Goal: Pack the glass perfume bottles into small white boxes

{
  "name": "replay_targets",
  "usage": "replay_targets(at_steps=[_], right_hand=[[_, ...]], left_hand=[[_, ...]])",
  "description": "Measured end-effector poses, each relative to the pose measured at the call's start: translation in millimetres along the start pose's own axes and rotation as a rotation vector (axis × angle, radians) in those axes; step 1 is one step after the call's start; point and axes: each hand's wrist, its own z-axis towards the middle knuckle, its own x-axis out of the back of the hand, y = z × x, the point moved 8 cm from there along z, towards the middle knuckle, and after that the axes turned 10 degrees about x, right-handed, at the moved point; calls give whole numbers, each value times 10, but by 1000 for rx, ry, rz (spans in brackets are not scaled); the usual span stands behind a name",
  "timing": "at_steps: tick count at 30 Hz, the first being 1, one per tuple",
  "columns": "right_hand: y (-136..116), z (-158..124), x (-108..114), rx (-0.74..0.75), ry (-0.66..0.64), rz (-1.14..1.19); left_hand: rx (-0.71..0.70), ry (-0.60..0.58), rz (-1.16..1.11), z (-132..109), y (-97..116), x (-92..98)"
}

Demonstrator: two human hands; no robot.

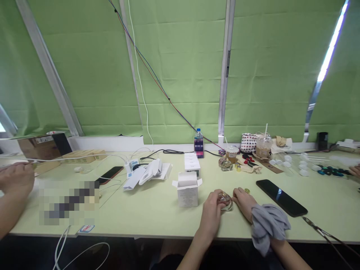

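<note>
My left hand (212, 210) is closed around a small rounded clear-glass bottle (227, 201) with a pinkish tint, which rests on the table near its front edge. Right beside the bottle, my right hand (244, 202) has its fingers bent and pressed together at the glass; what they pinch, if anything, is hidden. A grey scrunchie (268, 225) circles my right wrist. Just behind that hand lies a small yellow-gold piece (247, 191). To the left of my left hand stands a white carton (188, 195) with its top flaps open.
A black phone (281, 197) and pliers (317, 228) lie to the right. Farther back are another glass bottle (225, 164), drink cups (263, 146), a water bottle (198, 142) and white boxes (192, 164). Cables cross the left side. Another person's arm (14, 198) reaches in at left.
</note>
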Motion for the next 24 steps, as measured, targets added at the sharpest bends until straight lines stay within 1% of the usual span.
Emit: replay_targets(at_steps=[6, 8, 10, 12, 13, 16, 18, 21, 24], right_hand=[[-270, -23, 269, 72, 108, 254], [-341, -33, 342, 68, 161, 420], [-359, -47, 381, 27, 222, 627], [-359, -61, 375, -15, 251, 791], [-365, -64, 363, -23, 247, 830], [-382, -70, 327, -21, 230, 903], [-362, -77, 300, -51, 234, 949], [-313, -87, 270, -110, 261, 1012], [-285, -87, 263, -123, 287, 1031]], left_hand=[[-41, -20, 9, -15, 50, -3], [-65, -37, 17, -26, 75, -13], [-81, -52, 30, -37, 95, -27], [-87, -65, 43, -45, 108, -40], [-91, -69, 50, -49, 113, -46], [-107, -76, 75, -57, 126, -62], [-114, -76, 93, -56, 122, -70], [-117, -72, 106, -51, 106, -79], [-116, -73, 114, -50, 98, -86]])
